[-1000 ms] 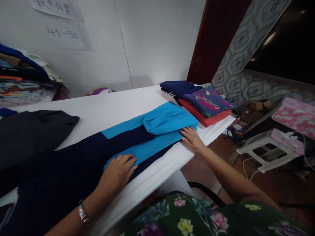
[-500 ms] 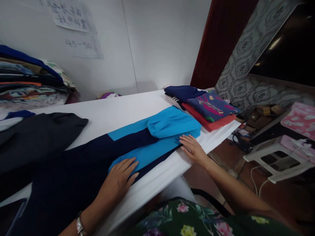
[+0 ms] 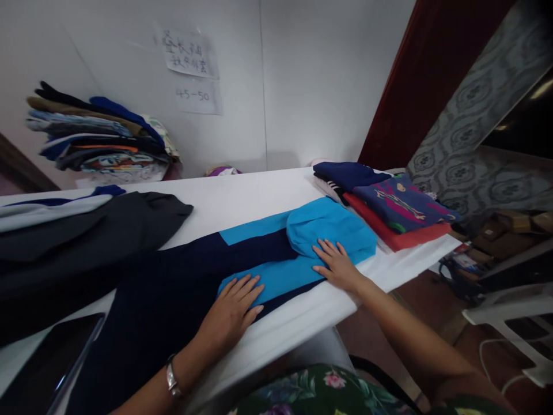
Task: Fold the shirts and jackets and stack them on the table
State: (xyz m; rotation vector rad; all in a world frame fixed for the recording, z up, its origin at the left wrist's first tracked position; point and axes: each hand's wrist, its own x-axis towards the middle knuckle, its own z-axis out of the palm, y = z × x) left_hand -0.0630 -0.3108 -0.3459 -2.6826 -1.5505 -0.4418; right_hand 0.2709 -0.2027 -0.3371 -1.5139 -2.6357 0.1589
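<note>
A navy and bright-blue garment (image 3: 259, 245) lies stretched across the white table, its blue hood-like end bunched toward the right. My left hand (image 3: 235, 305) rests flat on the lower blue panel, fingers extended, with a metal bracelet at the wrist. On the blue cloth near the bunched part, my right hand (image 3: 337, 265) lies with its fingers spread. Neither hand grips the fabric. Dark grey clothing (image 3: 129, 225) overlaps the navy part on the left.
A tall stack of folded clothes (image 3: 108, 138) stands at the back left. Folded garments (image 3: 393, 202) sit at the table's right end. A dark tablet-like device (image 3: 52, 363) lies at the lower left. A white stool (image 3: 514, 311) stands right, beyond the table (image 3: 302, 317) edge.
My right hand has moved from the garment's near edge up onto the blue cloth. My left hand stays on the lower panel. The view has shifted left.
</note>
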